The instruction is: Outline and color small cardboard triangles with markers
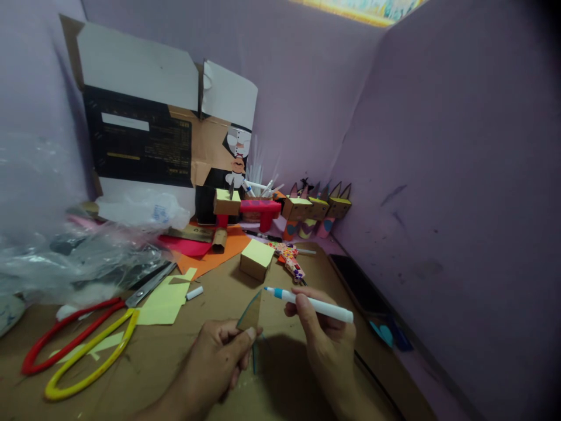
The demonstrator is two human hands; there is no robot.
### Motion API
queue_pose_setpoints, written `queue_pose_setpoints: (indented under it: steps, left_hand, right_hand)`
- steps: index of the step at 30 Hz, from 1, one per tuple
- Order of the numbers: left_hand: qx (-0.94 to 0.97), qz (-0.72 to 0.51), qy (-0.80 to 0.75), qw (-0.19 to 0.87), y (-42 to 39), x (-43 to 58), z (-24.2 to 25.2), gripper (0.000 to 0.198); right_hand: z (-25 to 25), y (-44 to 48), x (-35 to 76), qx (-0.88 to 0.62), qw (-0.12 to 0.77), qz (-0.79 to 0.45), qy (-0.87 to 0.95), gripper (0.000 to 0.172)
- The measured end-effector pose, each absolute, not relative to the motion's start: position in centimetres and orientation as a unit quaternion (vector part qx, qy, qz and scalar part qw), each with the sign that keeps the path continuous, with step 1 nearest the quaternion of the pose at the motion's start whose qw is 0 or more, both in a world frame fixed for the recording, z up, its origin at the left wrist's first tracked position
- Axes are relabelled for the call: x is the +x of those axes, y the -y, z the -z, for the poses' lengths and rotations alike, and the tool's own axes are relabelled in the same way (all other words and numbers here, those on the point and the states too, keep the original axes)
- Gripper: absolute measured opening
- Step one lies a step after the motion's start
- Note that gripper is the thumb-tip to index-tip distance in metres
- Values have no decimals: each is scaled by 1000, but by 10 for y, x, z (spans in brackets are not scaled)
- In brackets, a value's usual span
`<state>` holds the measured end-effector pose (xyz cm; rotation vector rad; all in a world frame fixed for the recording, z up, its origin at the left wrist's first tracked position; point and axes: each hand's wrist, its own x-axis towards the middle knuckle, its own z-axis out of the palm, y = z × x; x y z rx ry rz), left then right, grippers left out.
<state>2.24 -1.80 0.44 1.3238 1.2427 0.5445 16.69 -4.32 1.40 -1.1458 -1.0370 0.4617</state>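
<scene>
My left hand [221, 359] pinches a small pointed cardboard triangle [250, 313], its tip upward and a blue line along its left edge. In my right hand [326, 345] is a white marker [322, 307] with a blue tip, held uncapped. The marker's tip points left, close to the triangle's point; whether they touch I cannot tell. Just beyond the hands sits a small cardboard box [255, 264] with a pale yellow top. A white marker cap [194, 293] lies to its left on the cardboard.
Big scissors [87, 339] with red and yellow handles lie at left beside yellow paper [164, 301] and crumpled clear plastic [79, 251]. Several eared cardboard figures [298, 209] stand at the back. A dark phone-like slab [359, 283] lies along the right wall. A flattened carton [144, 123] leans behind.
</scene>
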Motion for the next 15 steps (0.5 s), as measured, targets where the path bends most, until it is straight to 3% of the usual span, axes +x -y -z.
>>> queue_pose_setpoints:
  steps: [10, 15]
  left_hand:
    - [583, -234, -527, 572, 19, 23, -7, 50]
    - [575, -241, -523, 581, 19, 23, -6, 49]
  right_hand:
    - [-10, 45, 163, -508, 662, -236, 498, 13]
    - [-13, 40, 168, -529, 688, -209, 451, 15]
